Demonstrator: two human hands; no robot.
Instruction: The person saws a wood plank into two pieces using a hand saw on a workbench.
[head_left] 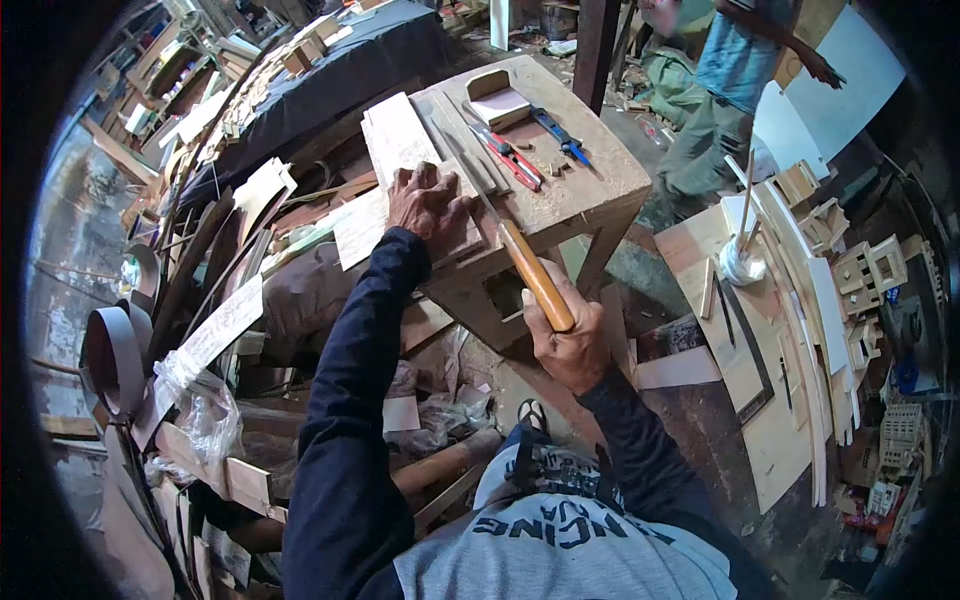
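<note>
My left hand (432, 205) presses down on a pale wooden board (402, 135) at the left of a small wooden worktable (600, 190), its fingers bent over the wood. Thin wooden strips (455, 135) lie beside that board. My right hand (572, 345) is closed round the straight wooden handle of a hand saw (533, 272). The saw's narrow blade is seen nearly edge-on, close to the boards by my left hand; its teeth cannot be made out. A red utility knife (515, 160) and a blue utility knife (562, 137) rest farther back on the worktable.
An open box-like wooden piece (497, 100) stands at the worktable's back, with small offcuts nearby. Scrap wood and plastic (205, 400) crowd the left. A plywood sheet (740, 370) with tools is on the right. Another person (735, 80) stands beyond the table.
</note>
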